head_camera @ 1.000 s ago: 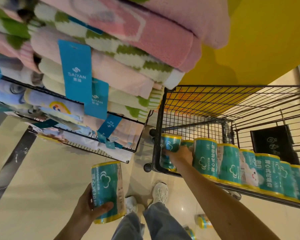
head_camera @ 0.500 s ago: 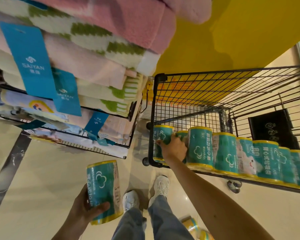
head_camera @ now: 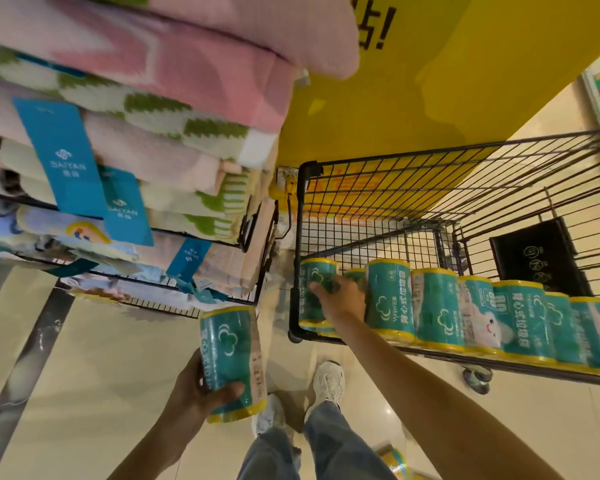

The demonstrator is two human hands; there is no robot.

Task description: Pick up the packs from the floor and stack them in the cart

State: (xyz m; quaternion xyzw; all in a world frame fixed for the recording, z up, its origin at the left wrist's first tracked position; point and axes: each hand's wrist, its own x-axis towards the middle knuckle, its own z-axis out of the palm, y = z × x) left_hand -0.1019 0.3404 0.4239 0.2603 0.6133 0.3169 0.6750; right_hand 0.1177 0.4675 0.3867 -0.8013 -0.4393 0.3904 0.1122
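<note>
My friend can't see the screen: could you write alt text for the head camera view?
A person's right hand grips the corner pack in a black wire cart, ending a row of green packs along its near side. The left hand holds a second pack over the floor; folded blankets are stacked at left.

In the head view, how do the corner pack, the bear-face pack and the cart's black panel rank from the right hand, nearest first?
1. corner pack: under the right hand's fingers, in the cart's left corner.
2. bear-face pack: mid-row, to the hand's right.
3. black panel: at the cart's far right end.
</note>
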